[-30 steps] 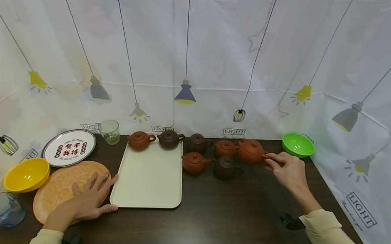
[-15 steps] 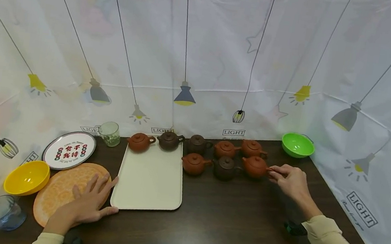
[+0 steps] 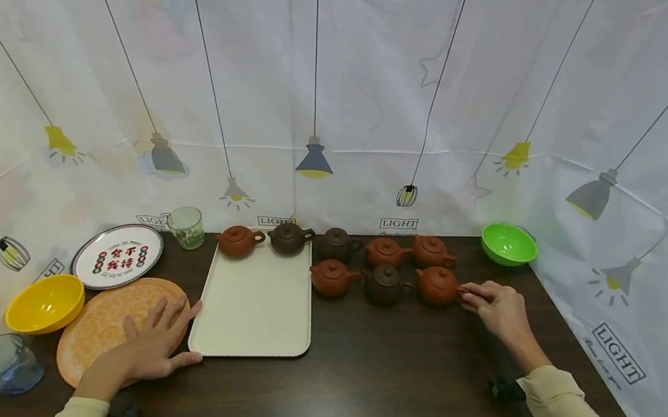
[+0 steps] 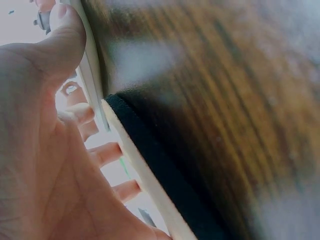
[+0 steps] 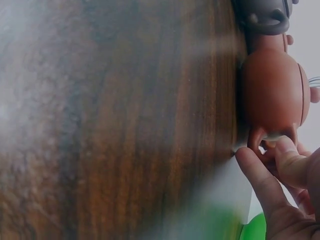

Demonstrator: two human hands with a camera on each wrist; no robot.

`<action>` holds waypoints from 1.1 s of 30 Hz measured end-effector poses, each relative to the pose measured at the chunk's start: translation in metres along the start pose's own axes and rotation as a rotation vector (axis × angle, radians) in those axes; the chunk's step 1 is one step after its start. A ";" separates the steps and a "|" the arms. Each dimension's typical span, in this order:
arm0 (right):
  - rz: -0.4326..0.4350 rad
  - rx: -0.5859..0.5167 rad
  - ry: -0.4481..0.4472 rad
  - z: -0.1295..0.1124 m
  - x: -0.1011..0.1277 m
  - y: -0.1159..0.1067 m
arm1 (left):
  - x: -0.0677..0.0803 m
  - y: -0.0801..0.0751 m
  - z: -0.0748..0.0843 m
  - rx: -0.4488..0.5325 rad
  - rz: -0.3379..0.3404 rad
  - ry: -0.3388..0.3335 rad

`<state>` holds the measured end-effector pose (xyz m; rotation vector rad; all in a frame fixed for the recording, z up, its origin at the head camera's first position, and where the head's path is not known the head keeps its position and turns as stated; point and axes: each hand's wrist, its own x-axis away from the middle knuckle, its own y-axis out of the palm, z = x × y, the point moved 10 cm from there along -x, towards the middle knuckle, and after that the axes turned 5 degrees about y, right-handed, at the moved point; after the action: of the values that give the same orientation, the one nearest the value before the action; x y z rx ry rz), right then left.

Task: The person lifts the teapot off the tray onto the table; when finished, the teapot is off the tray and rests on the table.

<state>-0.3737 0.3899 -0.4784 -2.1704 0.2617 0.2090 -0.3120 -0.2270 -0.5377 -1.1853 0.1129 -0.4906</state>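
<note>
My right hand (image 3: 498, 312) pinches the handle of a reddish-brown teapot (image 3: 437, 285), which stands at the right end of the front row. In the right wrist view, thumb and fingers close round that teapot's looped handle (image 5: 256, 141). My left hand (image 3: 147, 344) lies with spread fingers over the orange round mat (image 3: 101, 319), its fingertips and thumb at the left edge of the cream tray (image 3: 253, 310). At the tray's far end sit a reddish-brown teapot (image 3: 239, 241) and a dark brown teapot (image 3: 289, 238).
Several more teapots, such as a dark one (image 3: 384, 285), stand in two rows right of the tray. A green bowl (image 3: 509, 245) is at the back right. Left lie a yellow bowl (image 3: 45, 304), a white plate (image 3: 117, 256), a glass cup (image 3: 186, 226) and a bluish glass (image 3: 4, 363).
My right hand has brought the teapot forward, from in front of the back-right teapot to the front row, and still grips its handle. The left hand has stayed in place.
</note>
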 end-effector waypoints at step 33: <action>-0.445 -0.531 -0.134 -0.099 -0.031 -0.004 | 0.002 0.000 0.003 0.000 -0.018 0.006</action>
<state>-0.3973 0.3147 -0.4111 -2.6545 -0.3982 0.1806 -0.3096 -0.2250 -0.5362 -1.1854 0.1074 -0.5102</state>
